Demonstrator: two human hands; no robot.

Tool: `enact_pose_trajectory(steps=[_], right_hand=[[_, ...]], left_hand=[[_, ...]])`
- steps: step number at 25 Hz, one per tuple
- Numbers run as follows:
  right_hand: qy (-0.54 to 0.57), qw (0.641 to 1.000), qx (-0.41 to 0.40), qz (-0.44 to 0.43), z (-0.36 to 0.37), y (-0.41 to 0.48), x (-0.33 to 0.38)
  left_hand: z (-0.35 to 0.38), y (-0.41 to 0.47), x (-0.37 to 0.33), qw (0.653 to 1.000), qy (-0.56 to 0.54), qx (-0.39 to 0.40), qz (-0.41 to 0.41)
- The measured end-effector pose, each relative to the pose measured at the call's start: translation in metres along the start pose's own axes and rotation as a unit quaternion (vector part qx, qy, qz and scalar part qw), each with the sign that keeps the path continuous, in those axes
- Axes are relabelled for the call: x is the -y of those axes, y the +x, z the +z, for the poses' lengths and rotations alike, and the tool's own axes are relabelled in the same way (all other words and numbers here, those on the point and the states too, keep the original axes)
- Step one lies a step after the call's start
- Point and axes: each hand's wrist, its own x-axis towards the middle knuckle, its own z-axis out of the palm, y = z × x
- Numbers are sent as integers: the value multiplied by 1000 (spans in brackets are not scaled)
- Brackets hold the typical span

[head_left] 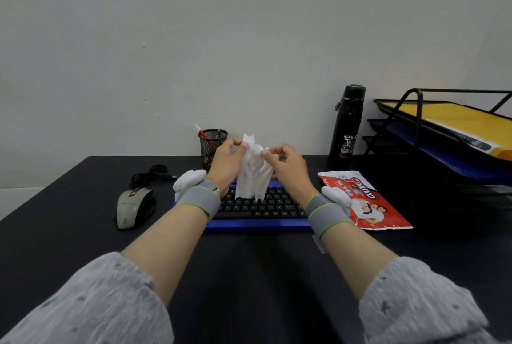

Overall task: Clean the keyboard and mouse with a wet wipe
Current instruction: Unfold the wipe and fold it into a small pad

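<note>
Both hands, left [225,160] and right [288,166], pinch a crumpled white wet wipe [253,174] above the blue-framed black keyboard [260,212]; pulled unevenly, it might tear or drip onto keys, leaving the grey mouse [134,206] unwiped.

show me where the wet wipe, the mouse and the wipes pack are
wet wipe [253,177], head view, middle of the hanging sheet
mouse [133,207], head view, grey top shell
wipes pack [381,206], head view, red printed front

1 keyboard [260,209], 1 mouse [134,206], 1 wet wipe [253,174], 1 wipe pack [371,205], 1 bottle [346,127]
</note>
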Motion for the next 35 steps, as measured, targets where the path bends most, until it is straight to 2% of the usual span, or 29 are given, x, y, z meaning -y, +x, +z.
enact_pose_trajectory(steps=[4,7,10,13,17,24,28,35], right_hand=[[-35,998,-14,-40,-2,-1,0],[-33,997,-52,-44,-3,1,0],[-4,994,-103,-41,-5,6,3],[38,994,-99,-30,-7,10,6],[61,996,-63,-22,-8,13,11],[90,996,9,-2,-8,11,21],[100,995,20,-8,-7,10,22],[91,996,8,4,-7,14,26]], left_hand=[[-2,2,3,1000,23,-11,15],[-5,6,8,997,53,-57,16],[-10,8,11,991,91,-93,10],[-14,7,12,992,79,-96,-11],[-13,5,12,996,22,-72,-43],[-15,-3,7,997,70,31,-15],[-14,-6,2,995,90,36,17],[-18,-6,-13,998,42,46,17]])
